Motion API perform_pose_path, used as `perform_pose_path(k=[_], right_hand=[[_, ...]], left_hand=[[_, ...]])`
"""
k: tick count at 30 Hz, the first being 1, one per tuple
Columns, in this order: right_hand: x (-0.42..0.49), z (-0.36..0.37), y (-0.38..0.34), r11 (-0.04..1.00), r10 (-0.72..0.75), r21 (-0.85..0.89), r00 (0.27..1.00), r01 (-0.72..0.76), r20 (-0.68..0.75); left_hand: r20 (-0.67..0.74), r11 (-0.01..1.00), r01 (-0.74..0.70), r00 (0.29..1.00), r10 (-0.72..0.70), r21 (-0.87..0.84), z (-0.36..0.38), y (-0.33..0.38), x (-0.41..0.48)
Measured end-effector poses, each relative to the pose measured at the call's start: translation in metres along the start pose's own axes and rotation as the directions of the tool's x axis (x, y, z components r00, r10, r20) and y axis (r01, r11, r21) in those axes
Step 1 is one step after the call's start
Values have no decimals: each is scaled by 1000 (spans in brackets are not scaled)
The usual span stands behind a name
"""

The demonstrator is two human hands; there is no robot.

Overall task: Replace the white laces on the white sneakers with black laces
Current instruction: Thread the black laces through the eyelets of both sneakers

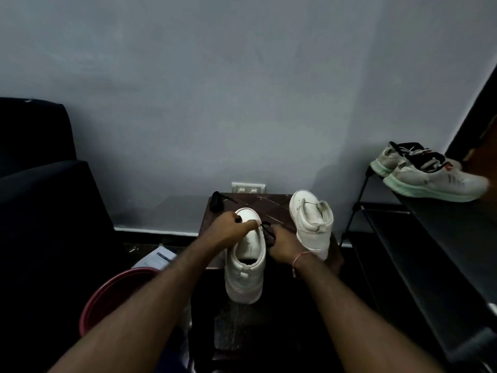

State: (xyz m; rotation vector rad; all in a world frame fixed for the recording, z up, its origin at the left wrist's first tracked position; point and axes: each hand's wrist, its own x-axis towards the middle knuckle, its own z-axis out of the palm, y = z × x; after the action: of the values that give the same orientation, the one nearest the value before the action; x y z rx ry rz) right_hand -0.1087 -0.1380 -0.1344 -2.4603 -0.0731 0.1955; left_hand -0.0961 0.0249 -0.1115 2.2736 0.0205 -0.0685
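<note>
On the small dark table (271, 203) we work the nearer white sneaker (246, 262), heel toward us. Our left hand (228, 228) pinches at its toe end, fingers together; our right hand (282, 244) is closed on a black lace (267, 232) beside the eyelets. We judge threading has just begun. Next comes feeding the tip through an eyelet. A second black lace (216, 201) and the other sneaker (312, 222), laceless, wait behind.
</note>
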Motion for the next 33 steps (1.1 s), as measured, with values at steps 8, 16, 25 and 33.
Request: perform_pose_path(k=[8, 16, 25, 33], right_hand=[[19, -23, -24, 994, -37, 91, 982, 54, -183], [8, -138, -72, 529, 114, 841, 972, 116, -205], [-8, -104, -73, 800, -57, 573, 973, 178, -224], [10, -10, -45, 994, -37, 104, 999, 40, -37]], left_hand=[[0, 1000, 16, 1000, -16, 26, 9, -3, -8], [-95, 999, -32, 995, 33, 18, 15, -7, -9], [-164, 921, -9, 985, -59, -389, 5, -23, -3], [-43, 979, -149, 987, 156, 143, -7, -42, 11]])
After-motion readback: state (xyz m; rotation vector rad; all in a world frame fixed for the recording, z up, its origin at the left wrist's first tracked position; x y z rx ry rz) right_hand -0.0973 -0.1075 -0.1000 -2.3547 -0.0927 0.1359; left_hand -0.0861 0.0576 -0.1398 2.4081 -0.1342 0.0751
